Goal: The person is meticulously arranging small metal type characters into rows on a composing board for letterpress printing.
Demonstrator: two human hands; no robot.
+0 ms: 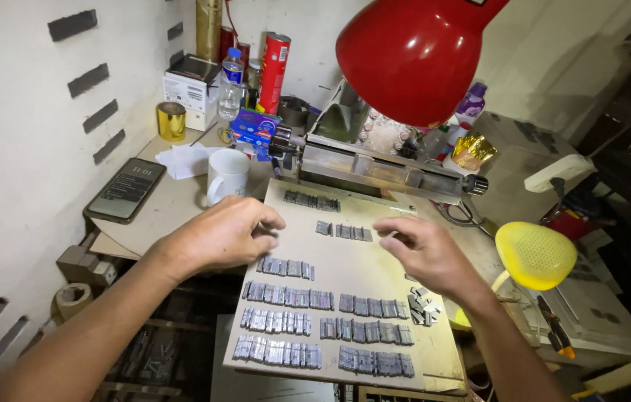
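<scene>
Board (364, 260): four lower rows of metal type blocks (286, 298) lined up; upper rows short; loose pile (423, 307) unsorted. Left hand (222, 234) fingers curled together at row end, grip unclear; right hand (427, 249) fingers apart, empty.

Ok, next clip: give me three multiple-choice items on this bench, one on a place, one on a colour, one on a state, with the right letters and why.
1. Where does the white mug stand?
A. left of the board, beyond the left hand
B. on the board among the metal type
C. under the yellow object

2. What colour is the lamp shade overhead?
A. green
B. red
C. white

3. How is the right hand over the board?
A. fist closed round a mug
B. gripping a bottle
C. fingers spread, holding nothing that shows

Answers: 1 A, the mug sits on the bench past the left hand, off the board's left edge. 2 B, the shade is glossy red. 3 C, its fingers hover loosely above the rows of metal type pieces.
</scene>
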